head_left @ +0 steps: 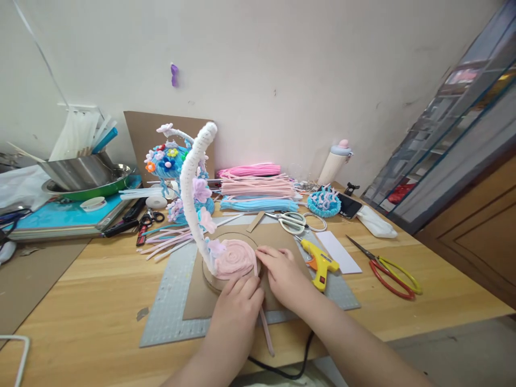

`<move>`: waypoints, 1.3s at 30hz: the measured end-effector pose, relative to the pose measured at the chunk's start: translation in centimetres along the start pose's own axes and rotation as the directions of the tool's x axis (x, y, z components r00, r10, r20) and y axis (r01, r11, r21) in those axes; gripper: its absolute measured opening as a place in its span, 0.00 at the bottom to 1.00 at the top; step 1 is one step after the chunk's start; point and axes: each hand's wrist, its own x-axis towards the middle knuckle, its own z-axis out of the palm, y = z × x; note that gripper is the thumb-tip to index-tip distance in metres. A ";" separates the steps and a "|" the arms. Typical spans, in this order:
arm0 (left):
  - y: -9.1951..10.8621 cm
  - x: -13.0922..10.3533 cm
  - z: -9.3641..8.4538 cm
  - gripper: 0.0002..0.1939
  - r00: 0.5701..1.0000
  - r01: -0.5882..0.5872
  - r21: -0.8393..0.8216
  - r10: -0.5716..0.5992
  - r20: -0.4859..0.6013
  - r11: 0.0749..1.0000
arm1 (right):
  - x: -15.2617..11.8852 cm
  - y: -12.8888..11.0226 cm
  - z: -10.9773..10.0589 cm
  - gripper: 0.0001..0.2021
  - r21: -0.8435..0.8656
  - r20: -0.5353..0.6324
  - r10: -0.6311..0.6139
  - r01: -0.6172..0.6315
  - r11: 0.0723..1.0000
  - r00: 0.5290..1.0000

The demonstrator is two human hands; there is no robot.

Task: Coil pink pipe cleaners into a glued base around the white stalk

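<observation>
While both hands (241, 295) (287, 274) hold the pink strip (266, 332), a white stem (189, 188) and yellow glue gun (321, 263) flank them.

- Scanning the desk (100, 306) now, and no word, brand or sign comes up readable!
- Over to the grey cutting mat (169, 314): faint markings along its edge, too small to make out here.
</observation>
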 end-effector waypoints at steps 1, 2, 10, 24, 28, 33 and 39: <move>0.0 0.0 -0.1 0.12 1.000 0.005 0.005 -0.005 0.011 1.000 | 0.2 0.1 0.2 0.27 -0.001 0.003 0.000 0.000 1.000 1.000; 0.1 0.1 -0.1 0.12 1.000 0.011 0.012 -0.011 0.024 1.000 | 0.3 0.2 0.3 0.27 0.000 0.005 0.001 -0.001 1.000 1.000; 0.1 0.2 0.2 0.09 0.999 -0.001 0.039 -0.001 0.047 0.999 | 0.2 0.7 1.0 0.30 0.009 0.004 0.010 -0.010 1.000 1.000; 0.2 -0.2 0.2 0.08 0.999 0.039 -0.040 -0.038 0.029 0.998 | 0.1 1.2 1.5 0.28 0.044 -0.048 -0.014 0.016 0.999 0.999; 0.2 -0.1 0.2 0.09 0.999 0.050 -0.064 -0.050 0.007 0.997 | 0.1 1.4 1.6 0.27 0.044 -0.047 -0.025 0.027 0.999 0.999; 0.3 -0.5 0.3 0.14 0.996 0.084 -0.112 -0.087 -0.028 0.990 | 0.0 1.5 1.8 0.27 0.045 -0.048 -0.028 0.030 0.999 0.998; 0.5 -1.1 0.2 0.18 0.990 0.128 -0.194 -0.136 -0.029 0.973 | 0.1 1.3 1.8 0.27 0.049 -0.046 -0.022 0.024 0.999 0.999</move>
